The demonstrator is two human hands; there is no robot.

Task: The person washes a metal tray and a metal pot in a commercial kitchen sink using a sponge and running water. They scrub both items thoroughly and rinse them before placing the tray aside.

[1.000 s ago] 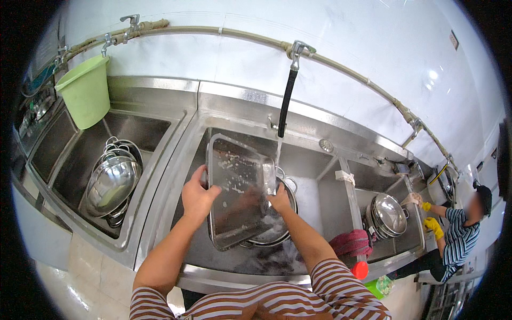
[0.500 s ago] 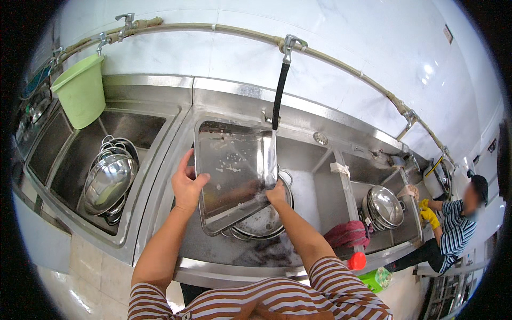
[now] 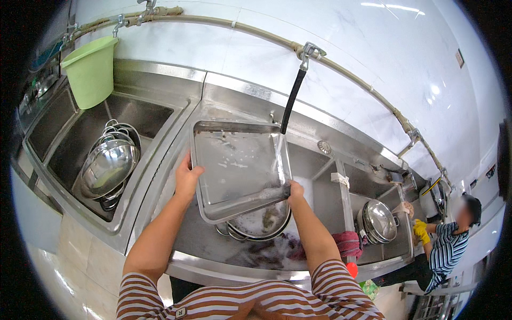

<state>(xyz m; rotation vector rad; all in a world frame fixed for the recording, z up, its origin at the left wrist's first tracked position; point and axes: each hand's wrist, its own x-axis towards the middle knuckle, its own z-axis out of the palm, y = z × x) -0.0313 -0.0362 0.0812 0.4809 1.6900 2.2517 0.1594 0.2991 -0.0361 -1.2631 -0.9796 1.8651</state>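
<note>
I hold a rectangular metal tray (image 3: 234,160), tilted, over the middle sink. My left hand (image 3: 186,178) is closed on its left edge, with the thumb showing and the fingers partly behind it. My right hand (image 3: 296,193) grips the tray's lower right corner; a dark patch beside those fingers is too unclear to name. Water runs from a black hose (image 3: 293,101) into the tray's right side. Beneath the tray sits a round metal pot (image 3: 266,224) with suds and something brownish in it, partly hidden. Dark cloth-like material (image 3: 266,253) lies in foamy water in front of the pot.
The left sink holds stacked metal pans (image 3: 112,165) and a green bucket (image 3: 93,74) at its back. More pans (image 3: 380,221) sit in the right sink. A reddish cloth (image 3: 348,244) hangs over the divider. At right stands a person in yellow gloves (image 3: 421,232).
The tray has turned to lie flatter and more squarely toward me, its right corner swinging right with my right hand. My view has shifted slightly. Water now spreads along the tray's lower right side.
</note>
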